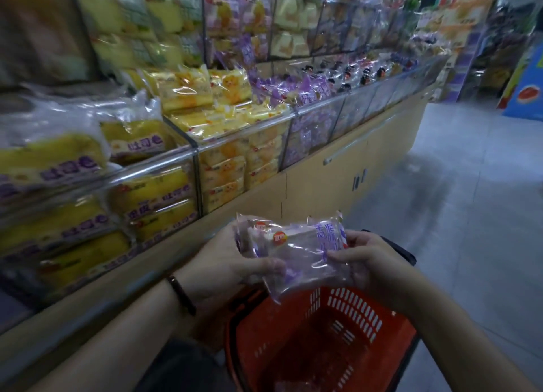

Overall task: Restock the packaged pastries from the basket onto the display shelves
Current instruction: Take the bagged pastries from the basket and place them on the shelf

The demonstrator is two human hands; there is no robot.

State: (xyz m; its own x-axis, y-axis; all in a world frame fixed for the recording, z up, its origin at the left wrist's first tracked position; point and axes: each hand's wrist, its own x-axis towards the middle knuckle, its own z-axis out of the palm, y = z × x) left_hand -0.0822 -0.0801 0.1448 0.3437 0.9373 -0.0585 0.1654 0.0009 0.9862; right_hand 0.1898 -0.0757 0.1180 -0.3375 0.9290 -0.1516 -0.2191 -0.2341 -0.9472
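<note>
From the head view, both hands hold a small bundle of purple packaged pastries [293, 250] directly over the red basket [355, 312]. It is level with the cabinet front below the display shelves [241, 136] and has not yet reached them. The left hand [229, 262] has its grip closed on the bundle's left end, thumb on top. The right hand [367, 262] pinches the right end with thumb and curled fingers.

The wrappers look slick and loosely stacked, and one hangs low from the underside. I judge the main risk to be a pack sliding out as the bundle is lifted. It would fall into the basket, or onto the floor [470, 186] once carried sideways.

The matching purple compartment [317, 127] sits behind the glass front edge, right of the yellow packs [223, 118] and well apart from the hands. A short reach could put purple packs among the yellow ones. That compartment is already heaped above its glass edge, so more packs may tumble over the front. A tight squeeze might also crush the soft pastry.
</note>
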